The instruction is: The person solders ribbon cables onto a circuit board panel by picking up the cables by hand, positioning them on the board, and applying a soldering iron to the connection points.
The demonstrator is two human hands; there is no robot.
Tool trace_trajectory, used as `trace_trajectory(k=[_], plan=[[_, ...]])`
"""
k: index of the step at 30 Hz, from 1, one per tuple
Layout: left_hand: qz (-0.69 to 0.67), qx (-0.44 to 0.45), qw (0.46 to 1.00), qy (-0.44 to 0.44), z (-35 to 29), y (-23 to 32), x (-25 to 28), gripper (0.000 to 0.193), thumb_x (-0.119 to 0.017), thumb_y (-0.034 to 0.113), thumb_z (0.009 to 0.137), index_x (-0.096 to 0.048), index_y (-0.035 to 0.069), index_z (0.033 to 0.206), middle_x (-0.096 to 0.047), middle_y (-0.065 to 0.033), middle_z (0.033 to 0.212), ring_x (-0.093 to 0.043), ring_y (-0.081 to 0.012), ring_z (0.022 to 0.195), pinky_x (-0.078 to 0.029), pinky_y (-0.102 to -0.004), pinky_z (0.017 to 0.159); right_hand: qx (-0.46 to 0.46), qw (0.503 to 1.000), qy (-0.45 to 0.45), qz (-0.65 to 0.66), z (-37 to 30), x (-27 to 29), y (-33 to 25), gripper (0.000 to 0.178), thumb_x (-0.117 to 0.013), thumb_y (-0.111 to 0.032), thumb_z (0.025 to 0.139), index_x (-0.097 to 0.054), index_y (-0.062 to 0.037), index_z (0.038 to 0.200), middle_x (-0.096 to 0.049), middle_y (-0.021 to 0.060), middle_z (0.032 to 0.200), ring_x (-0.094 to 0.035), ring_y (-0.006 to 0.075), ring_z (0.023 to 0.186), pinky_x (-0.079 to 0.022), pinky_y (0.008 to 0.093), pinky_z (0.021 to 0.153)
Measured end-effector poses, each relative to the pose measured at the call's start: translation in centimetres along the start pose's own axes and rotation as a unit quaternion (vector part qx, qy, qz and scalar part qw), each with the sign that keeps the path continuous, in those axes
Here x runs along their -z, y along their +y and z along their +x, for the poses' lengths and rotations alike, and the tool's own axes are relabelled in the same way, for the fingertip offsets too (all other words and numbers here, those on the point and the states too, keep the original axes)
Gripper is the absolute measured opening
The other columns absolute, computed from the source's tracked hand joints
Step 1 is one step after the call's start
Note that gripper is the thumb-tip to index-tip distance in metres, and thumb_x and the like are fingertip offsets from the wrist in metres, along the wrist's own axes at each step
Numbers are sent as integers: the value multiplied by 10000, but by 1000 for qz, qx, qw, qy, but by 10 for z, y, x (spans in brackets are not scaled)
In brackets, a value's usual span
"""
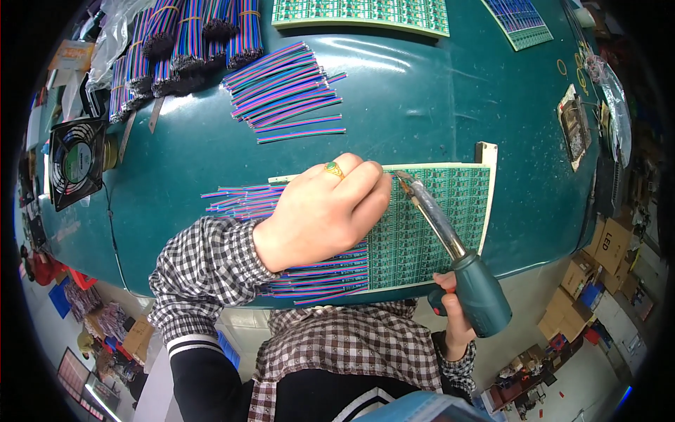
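Note:
My left hand (320, 211), with a ring on one finger, is closed in a pinch over the upper edge of a green circuit board panel (432, 232). Whatever its fingertips hold is hidden. In my right hand (457, 320) is a soldering gun (481, 295) with a dark green body, gripped by the handle. Its tip is at the panel's upper edge, just right of my left fingertips. Flat multicoloured wire strips (323, 274) lie in a row across the panel's left part. More strip ends (239, 200) stick out left of my left hand.
Loose wire strips (285, 91) are heaped beyond the panel, with banded wire bundles (190, 35) at the far left. A small fan (76, 162) stands left. More board panels (362, 13) lie at the back. A worn metal tray (575, 126) sits at the right.

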State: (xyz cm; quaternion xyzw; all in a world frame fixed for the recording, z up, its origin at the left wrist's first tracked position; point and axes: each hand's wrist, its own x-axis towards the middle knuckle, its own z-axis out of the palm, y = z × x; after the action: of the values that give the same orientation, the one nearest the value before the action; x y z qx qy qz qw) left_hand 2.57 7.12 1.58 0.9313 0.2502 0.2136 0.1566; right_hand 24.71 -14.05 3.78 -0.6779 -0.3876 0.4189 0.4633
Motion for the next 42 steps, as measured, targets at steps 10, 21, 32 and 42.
trace_trajectory(k=[10,21,32,42], plan=[[3,-5,1000,3,0,0,0,344,-678,81,752,-710,-20,1080,-633,-88,995,-645,-209,840,-546,-302,629,-15,999,40,-16,-8,2,3,732,-960,-203,720,-554,90,1255,-729,173,1041,-742,268,979,-602,385,893],[-4,5,1000,5,1,0,-1,327,-691,76,743,-719,-2,1059,-638,-84,999,-645,-207,834,-552,-305,636,-21,1000,12,-1,-5,1,-2,656,-935,-149,747,-569,89,1237,-718,176,1090,-739,258,978,-602,378,904],[-4,5,1000,24,1,-1,-4,298,-705,69,738,-723,11,1030,-641,-79,996,-650,-204,823,-548,-302,627,-23,999,23,-5,-3,-2,0,616,-927,-116,742,-591,82,1218,-749,158,997,-738,211,928,-590,341,854],[-4,8,1000,21,1,0,-3,294,-708,69,735,-725,17,1024,-642,-73,990,-650,-200,822,-547,-301,627,-33,999,23,3,-5,-1,1,617,-930,-107,734,-593,77,1218,-751,160,1003,-740,213,930,-592,343,860]])
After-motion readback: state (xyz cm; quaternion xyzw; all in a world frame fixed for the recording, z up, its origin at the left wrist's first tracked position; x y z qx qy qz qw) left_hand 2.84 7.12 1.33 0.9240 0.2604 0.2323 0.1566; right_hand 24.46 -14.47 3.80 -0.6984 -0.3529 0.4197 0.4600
